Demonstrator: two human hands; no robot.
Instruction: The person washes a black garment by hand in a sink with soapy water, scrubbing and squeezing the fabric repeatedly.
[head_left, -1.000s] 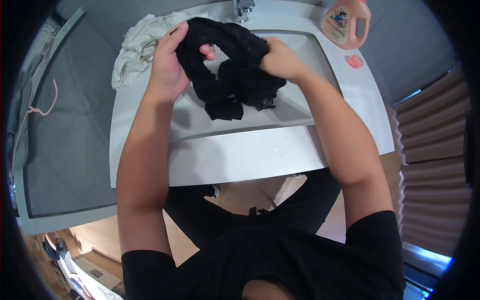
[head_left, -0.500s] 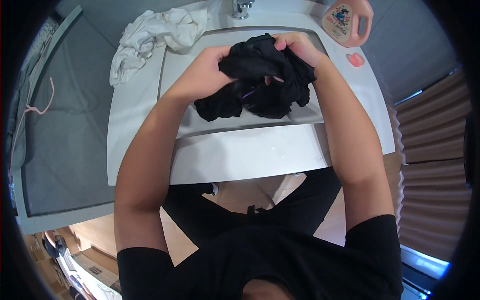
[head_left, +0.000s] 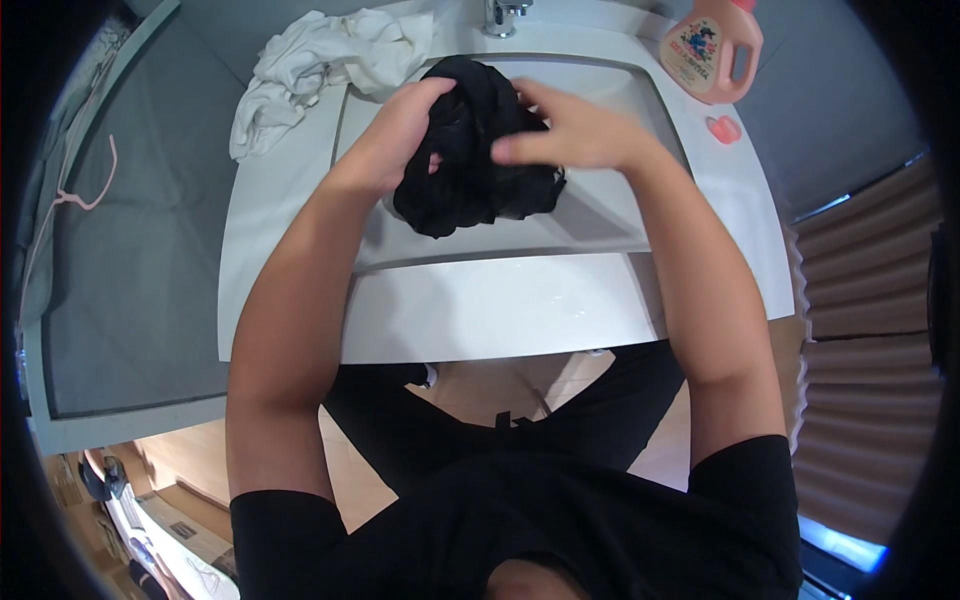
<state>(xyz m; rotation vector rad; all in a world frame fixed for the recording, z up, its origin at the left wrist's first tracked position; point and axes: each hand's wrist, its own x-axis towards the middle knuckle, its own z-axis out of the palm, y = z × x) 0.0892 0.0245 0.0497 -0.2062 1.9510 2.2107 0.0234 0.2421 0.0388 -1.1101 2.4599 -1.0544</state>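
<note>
A bunched black garment (head_left: 475, 190) hangs over the white sink basin (head_left: 615, 215). My left hand (head_left: 400, 135) is closed on its left side, the thumb over the top and a fingertip showing among the folds. At the garment's right edge is my right hand (head_left: 585, 130), its thumb and fingers spread apart, with the thumb in front of the cloth. Part of that hand's fingers is slightly blurred. The garment's exact kind is hidden by the crumpled folds.
White crumpled cloth (head_left: 290, 85) lies on the counter at the far left. A chrome faucet (head_left: 500, 18) stands behind the basin. At the far right are a pink jug-shaped bottle (head_left: 700, 60) and a small pink cap (head_left: 722, 130). A pink hanger (head_left: 95, 195) hangs at the left.
The black garment has shifted left along with my left hand and been turned. My right hand has loosened its grip, and its fingers have spread. The view has shifted slightly.
</note>
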